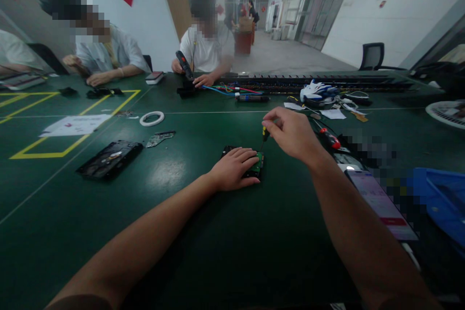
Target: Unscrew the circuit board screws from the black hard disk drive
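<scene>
On the green table lies a small black device with a green circuit board [255, 168], most of it under my left hand [236, 168]. That hand rests flat on it, fingers stretched out, thumb along the near edge. My right hand [290, 133] pinches a yellow and black screwdriver [265, 134] by its handle. The screwdriver stands nearly upright, its thin shaft pointing down at the far right part of the board. Whether the tip touches a screw is too small to tell.
An opened black casing [110, 159], a loose circuit board [160, 139] and a white tape ring [151, 118] lie left. Right are a red and black screwdriver [330, 138], a phone [379, 201] and a blue bin [441, 198]. Across the table [196, 128], people handle parts near cables.
</scene>
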`<state>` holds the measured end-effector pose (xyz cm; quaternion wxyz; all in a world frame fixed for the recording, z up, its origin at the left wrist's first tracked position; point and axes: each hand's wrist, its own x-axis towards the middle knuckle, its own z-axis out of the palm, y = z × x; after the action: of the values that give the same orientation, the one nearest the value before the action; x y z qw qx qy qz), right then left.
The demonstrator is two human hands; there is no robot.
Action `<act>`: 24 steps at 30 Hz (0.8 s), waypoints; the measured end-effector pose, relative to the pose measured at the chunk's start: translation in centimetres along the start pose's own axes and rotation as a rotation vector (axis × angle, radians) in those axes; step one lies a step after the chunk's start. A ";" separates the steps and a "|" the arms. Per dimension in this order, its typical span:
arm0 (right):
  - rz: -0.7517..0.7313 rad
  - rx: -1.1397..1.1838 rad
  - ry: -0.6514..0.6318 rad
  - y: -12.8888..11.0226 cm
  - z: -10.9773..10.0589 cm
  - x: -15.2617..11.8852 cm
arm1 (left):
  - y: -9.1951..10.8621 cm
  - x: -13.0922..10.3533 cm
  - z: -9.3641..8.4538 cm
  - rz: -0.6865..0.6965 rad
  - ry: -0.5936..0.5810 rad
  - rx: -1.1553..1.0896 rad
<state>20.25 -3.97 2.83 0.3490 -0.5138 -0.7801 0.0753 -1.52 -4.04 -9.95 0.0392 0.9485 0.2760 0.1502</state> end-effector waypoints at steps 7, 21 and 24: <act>-0.080 -0.039 -0.009 0.0 -0.1 0.1 | 0.0 0.0 0.0 0.000 -0.003 0.002; -0.071 -0.029 -0.008 0.1 0.4 0.1 | 0.0 0.0 0.0 0.005 0.007 -0.013; -0.082 -0.032 -0.019 0.2 0.6 0.2 | 0.0 0.0 0.0 0.008 0.018 -0.024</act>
<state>20.00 -3.56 2.41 0.3363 -0.4860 -0.8049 0.0533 -1.51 -4.08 -9.93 0.0477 0.9477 0.2709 0.1620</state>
